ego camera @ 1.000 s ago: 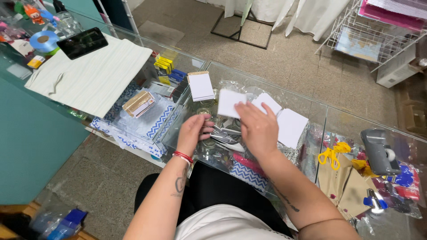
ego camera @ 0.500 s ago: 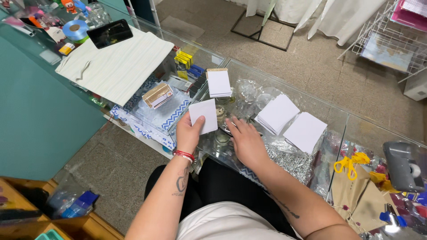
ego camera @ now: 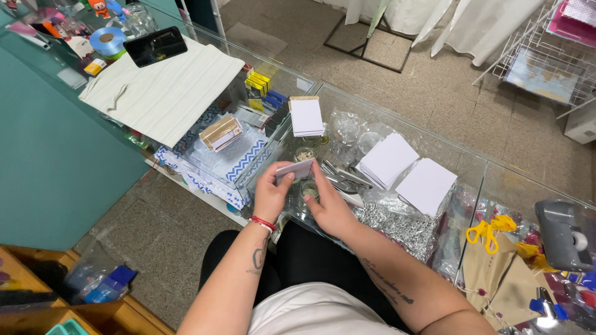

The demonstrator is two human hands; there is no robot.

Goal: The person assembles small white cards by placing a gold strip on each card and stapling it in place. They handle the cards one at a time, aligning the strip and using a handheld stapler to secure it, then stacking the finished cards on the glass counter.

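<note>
The left hand [ego camera: 271, 197] and the right hand [ego camera: 329, 208] meet over a glass counter [ego camera: 472, 167], both closed on one small stack of white cards [ego camera: 294, 169]: the left pinches its near end between thumb and fingers, and the right steadies the other end with its fingertips, so the stack sits level between them, probably to square its edges. The stack is lifted just clear of the glass, right above the hands' own wrists. Just beyond the right hand lie metal pliers [ego camera: 340, 180] and a small round dish [ego camera: 304, 153], close enough to grab without reaching. Farther out past that hand two more card piles [ego camera: 390, 159] rest side by side on clear bags, and straight ahead of the left hand a separate pad [ego camera: 307, 116] sits alone, which looks like sorting into finished and unfinished lots. Well off to the right of the right hand are yellow scissors [ego camera: 487, 234] and a grey tape dispenser [ego camera: 564, 234]; far to the left of the left hand a striped sheet [ego camera: 164, 93] carries a dark phone [ego camera: 155, 46]. Half a second ago the left hand held the cards up flat and face-on while the right lay on the glass beside it; now the right has come across to take the stack's other end, and the cards are tipped edge-on and lower, nearer the body.
</note>
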